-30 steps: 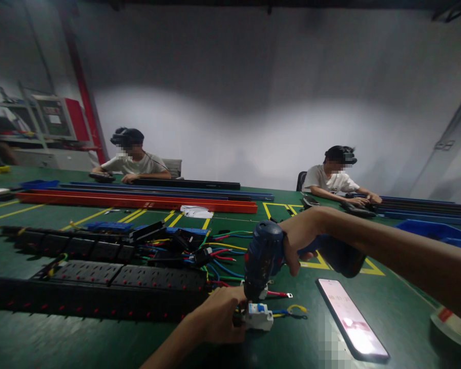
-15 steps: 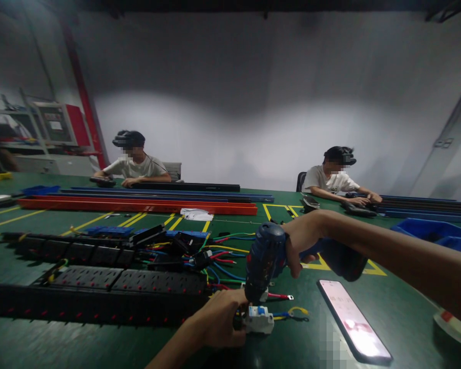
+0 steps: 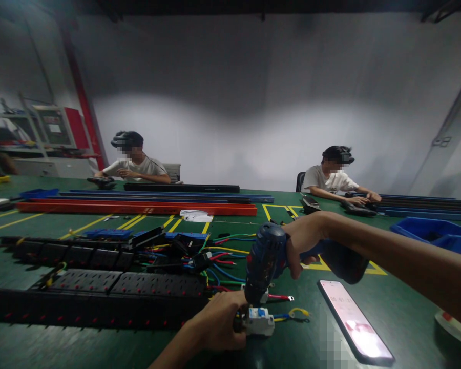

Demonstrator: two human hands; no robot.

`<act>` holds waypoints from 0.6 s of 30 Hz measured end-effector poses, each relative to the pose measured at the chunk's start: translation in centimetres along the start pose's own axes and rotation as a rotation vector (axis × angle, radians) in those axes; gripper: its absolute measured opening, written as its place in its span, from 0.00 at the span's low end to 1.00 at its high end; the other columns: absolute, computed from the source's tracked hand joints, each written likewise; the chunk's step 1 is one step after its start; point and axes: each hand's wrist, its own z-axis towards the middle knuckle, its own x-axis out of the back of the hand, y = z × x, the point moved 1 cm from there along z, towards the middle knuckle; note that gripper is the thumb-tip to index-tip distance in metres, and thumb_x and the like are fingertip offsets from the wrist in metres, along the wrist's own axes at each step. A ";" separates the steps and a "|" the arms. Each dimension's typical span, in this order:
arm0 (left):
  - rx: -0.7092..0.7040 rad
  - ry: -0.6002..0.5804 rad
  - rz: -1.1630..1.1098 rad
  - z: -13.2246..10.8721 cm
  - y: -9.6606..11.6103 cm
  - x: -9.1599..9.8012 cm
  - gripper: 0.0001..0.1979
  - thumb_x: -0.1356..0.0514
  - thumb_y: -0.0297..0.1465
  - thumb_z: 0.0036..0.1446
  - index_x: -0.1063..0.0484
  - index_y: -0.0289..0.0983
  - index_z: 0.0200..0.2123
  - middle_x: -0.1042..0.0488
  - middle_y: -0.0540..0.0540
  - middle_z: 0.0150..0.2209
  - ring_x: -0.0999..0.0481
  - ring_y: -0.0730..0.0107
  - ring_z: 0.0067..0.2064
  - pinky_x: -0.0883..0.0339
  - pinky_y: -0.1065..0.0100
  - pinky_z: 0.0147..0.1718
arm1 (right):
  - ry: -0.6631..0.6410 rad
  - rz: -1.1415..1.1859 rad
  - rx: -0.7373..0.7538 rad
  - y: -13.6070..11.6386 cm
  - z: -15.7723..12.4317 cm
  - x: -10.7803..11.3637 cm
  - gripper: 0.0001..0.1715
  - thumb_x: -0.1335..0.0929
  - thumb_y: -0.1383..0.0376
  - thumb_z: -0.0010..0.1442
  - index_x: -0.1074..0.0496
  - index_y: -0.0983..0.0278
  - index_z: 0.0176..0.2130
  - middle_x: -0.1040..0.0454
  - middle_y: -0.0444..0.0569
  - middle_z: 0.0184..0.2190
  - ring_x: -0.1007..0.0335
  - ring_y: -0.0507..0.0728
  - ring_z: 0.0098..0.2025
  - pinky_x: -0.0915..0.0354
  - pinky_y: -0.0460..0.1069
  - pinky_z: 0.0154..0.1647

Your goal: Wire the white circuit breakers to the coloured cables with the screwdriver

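My right hand is wrapped round the grip of a dark blue cordless drill, whose nose points down onto a small white circuit breaker on the green table. My left hand is closed on the breaker's left side and holds it on the table. Red, blue and yellow wires with ring terminals run out from the breaker to the right.
Black perforated rails and a tangle of coloured wires lie to the left. A lit phone lies to the right, with a tape roll and a blue bin beyond. Two other people sit at the far side behind long red and blue rails.
Both hands, the drill and the breaker stay almost as they were. The person at the far left has raised their hands slightly off the table.
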 end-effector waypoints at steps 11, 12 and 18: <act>0.060 -0.046 0.038 0.1 -0.4 -0.2 0.18 0.38 0.29 0.41 0.32 0.45 0.40 0.26 0.53 0.38 0.29 0.68 0.33 0.41 0.70 0.30 | 0.015 0.040 -0.016 1.4 -0.1 -0.4 0.18 0.25 0.59 0.42 0.32 0.68 0.24 0.34 0.39 0.18 0.39 0.47 0.18 0.43 0.42 0.16; 0.067 -0.051 0.038 0.1 -0.3 -0.2 0.18 0.38 0.29 0.41 0.32 0.45 0.40 0.26 0.53 0.38 0.29 0.68 0.33 0.41 0.69 0.30 | 0.018 0.041 -0.013 1.5 -0.1 -0.5 0.19 0.24 0.58 0.42 0.32 0.68 0.24 0.33 0.40 0.19 0.39 0.47 0.18 0.43 0.42 0.16; 0.075 -0.038 0.034 0.1 -0.4 -0.4 0.18 0.38 0.29 0.41 0.32 0.44 0.40 0.25 0.52 0.39 0.28 0.66 0.34 0.40 0.69 0.30 | 0.038 0.049 -0.005 2.0 -0.1 -0.7 0.21 0.23 0.56 0.41 0.31 0.67 0.26 0.33 0.40 0.20 0.38 0.48 0.19 0.42 0.43 0.17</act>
